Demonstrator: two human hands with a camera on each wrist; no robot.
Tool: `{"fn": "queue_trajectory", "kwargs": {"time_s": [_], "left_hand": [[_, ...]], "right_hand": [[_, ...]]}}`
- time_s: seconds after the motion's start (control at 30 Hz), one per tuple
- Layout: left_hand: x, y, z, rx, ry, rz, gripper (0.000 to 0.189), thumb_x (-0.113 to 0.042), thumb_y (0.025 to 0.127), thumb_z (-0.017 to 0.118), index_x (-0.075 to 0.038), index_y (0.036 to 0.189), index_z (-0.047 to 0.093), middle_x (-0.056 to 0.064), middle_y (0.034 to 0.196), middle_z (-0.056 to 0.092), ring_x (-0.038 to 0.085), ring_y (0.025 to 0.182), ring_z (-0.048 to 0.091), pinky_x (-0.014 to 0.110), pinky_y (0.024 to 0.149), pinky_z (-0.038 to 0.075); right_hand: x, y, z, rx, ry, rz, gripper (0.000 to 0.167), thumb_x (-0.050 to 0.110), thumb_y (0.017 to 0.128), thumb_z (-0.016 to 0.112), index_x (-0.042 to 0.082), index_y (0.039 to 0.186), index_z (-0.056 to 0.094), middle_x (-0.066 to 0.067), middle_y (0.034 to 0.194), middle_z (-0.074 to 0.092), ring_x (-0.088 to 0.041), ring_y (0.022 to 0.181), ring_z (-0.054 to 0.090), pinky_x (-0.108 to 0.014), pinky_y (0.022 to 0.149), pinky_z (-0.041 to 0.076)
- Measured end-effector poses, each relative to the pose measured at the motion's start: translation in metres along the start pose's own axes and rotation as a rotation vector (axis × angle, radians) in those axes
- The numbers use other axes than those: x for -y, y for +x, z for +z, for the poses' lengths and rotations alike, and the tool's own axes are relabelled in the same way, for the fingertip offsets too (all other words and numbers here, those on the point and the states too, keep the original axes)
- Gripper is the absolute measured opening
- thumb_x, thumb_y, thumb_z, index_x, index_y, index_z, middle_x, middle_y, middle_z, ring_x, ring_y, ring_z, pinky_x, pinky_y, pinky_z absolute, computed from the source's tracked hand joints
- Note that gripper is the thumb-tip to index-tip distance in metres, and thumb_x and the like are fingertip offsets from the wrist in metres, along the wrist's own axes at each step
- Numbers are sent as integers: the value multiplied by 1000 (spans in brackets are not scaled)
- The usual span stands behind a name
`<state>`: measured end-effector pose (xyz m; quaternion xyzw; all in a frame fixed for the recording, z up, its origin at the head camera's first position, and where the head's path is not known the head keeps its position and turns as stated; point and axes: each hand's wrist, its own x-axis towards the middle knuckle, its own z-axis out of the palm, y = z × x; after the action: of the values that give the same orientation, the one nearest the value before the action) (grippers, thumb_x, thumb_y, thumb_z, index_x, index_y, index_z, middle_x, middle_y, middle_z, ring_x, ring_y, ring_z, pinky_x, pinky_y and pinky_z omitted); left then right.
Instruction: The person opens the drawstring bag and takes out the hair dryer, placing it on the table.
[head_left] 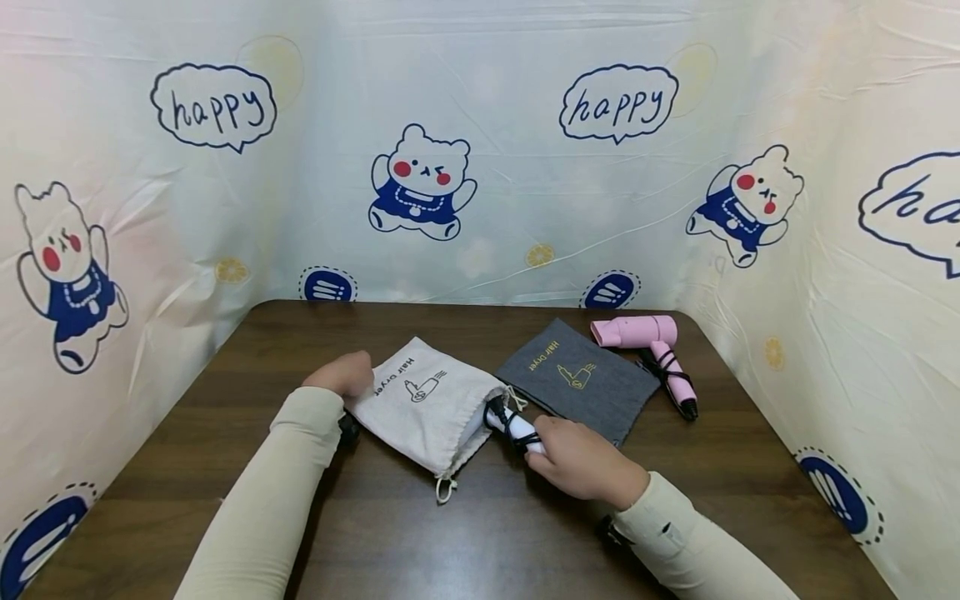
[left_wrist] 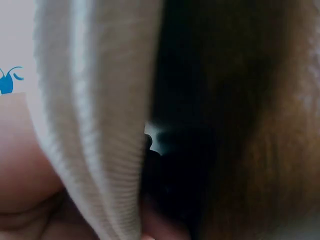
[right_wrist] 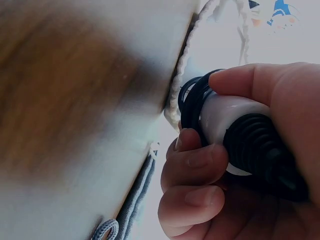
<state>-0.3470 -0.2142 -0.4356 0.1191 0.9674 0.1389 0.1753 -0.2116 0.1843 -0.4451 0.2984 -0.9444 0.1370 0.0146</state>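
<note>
My right hand grips the white handle of a hair dryer, its black cord wound round it. The dryer's other end is hidden inside a pale drawstring bag, printed "Hair Dryer", which lies flat on the table with its mouth toward the right hand. At the bag's far left corner, my left hand holds the cloth, its fingertips mostly hidden. In the right wrist view the fingers curl round the handle from below, with the thumb on top by the cord.
A dark grey drawstring bag lies flat behind the right hand. Beyond it, at the back right, rests a pink hair dryer with its black cord round the handle. A printed curtain encloses the brown table at the back and sides.
</note>
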Motion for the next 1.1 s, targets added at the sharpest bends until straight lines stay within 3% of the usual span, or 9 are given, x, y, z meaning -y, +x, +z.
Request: {"fn": "queue_trajectory", "kwargs": {"time_s": [0.1,0.23,0.4,0.57,0.73,0.97,1.1], "left_hand": [[-2,0,0,8,-1,-23,27,3,99,38,13,109,62,20,97,61,28,82,54,39,75,48],[-2,1,1,20,-9,-56,40,1,102,36,21,134,46,32,125,58,34,97,55,45,86,48],[-3,2,2,35,-24,-97,47,-2,105,33,21,146,33,39,146,45,36,111,53,48,94,46],[-3,2,2,32,-29,-100,50,-2,105,33,20,150,28,40,152,39,37,120,52,49,97,46],[-4,1,3,28,-37,-103,51,-3,106,33,19,151,27,40,152,39,37,118,52,49,94,46],[-4,1,6,21,-66,-136,52,-7,108,32,14,155,23,37,155,37,39,132,50,52,101,45],[-3,2,7,19,-67,-141,52,-9,108,31,13,155,24,36,155,38,37,129,51,51,98,45]], "right_hand": [[-1,-1,0,4,-3,0,16,27,97,63,17,90,52,8,75,48,-9,64,47,-28,59,41],[0,-1,-2,20,2,12,16,28,98,62,17,91,53,8,76,49,-9,65,47,-28,60,41],[0,-3,-4,32,11,20,16,27,98,62,17,91,53,8,75,48,-9,65,47,-28,60,41],[0,-6,-5,25,17,10,15,25,98,62,17,90,52,7,75,47,-10,65,46,-29,60,41],[-1,-7,-4,33,18,12,15,25,99,62,16,91,52,7,76,48,-10,66,46,-29,60,41],[-4,-10,-4,37,24,15,15,26,99,61,17,91,53,8,77,49,-9,67,47,-29,61,42],[-5,-10,-3,45,16,19,15,27,99,61,18,92,53,8,77,49,-9,67,48,-28,62,42]]}}
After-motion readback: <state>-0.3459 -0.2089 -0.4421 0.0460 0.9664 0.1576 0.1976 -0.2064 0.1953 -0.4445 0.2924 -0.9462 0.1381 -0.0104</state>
